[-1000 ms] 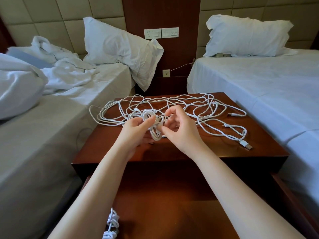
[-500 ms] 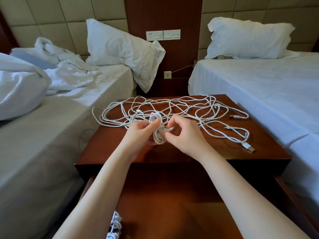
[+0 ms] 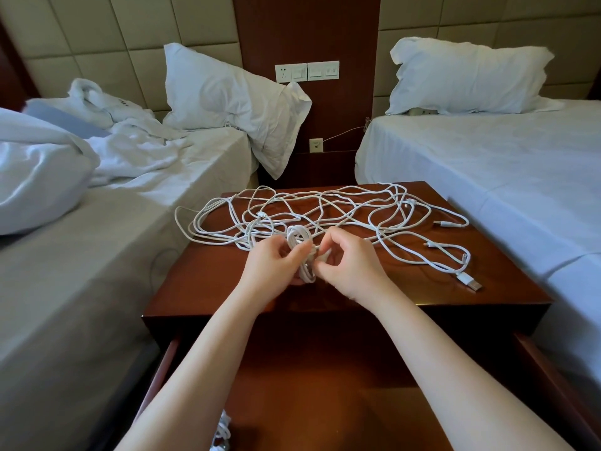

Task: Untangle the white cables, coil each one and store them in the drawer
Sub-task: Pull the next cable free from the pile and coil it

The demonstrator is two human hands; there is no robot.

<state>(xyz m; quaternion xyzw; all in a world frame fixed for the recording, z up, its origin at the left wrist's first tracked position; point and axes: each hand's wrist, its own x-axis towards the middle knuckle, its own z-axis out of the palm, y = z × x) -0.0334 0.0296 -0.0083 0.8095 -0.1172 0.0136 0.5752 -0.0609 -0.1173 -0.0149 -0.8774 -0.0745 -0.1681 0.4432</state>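
Observation:
A small coil of white cable [image 3: 300, 245] stands upright between my hands above the wooden nightstand [image 3: 201, 281]. My left hand [image 3: 273, 271] grips the coil from the left. My right hand [image 3: 349, 268] pinches the cable's end at the coil's middle. Behind them a tangle of white cables [image 3: 325, 213] spreads across the nightstand top, with a USB plug [image 3: 470, 283] at its front right. The drawer [image 3: 325, 385] below is pulled open, and another coiled white cable [image 3: 222, 432] lies at its front left, partly hidden by my left forearm.
A bed with rumpled white bedding [image 3: 81, 177] lies to the left and a made bed [image 3: 487, 157] to the right, each with a pillow. Wall sockets and switches [image 3: 307, 71] sit on the panel behind the nightstand.
Both hands have stayed at the coil while the right hand's fingers worked the cable end around its middle. The view has shifted slightly.

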